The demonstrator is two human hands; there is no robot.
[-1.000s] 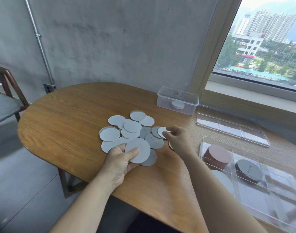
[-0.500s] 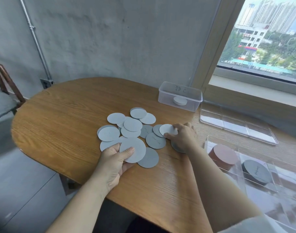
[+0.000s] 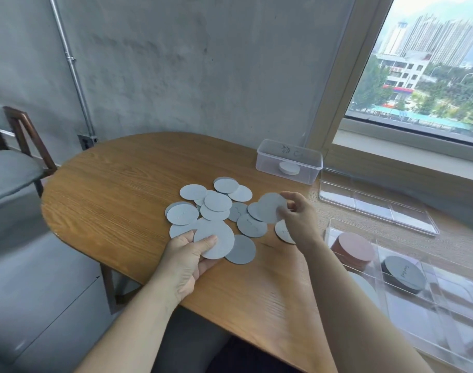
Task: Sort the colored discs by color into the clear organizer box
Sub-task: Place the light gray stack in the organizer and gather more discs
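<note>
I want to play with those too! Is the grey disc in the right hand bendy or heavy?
Probably stiff: the grey disc looks flat though the right hand pinches only its edge. Likely light, since a fingertip grip alone holds it up. Thin and flat, it would probably slide on the table rather than roll.

Grey discs overlap beside clear organizer box.

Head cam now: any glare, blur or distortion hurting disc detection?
Head view: wide-angle distortion bows the wall pipe; window reads bright, hazy; clear organizer box shows glare, edges faint; discs on the table look sharp, shadows soft.
</note>
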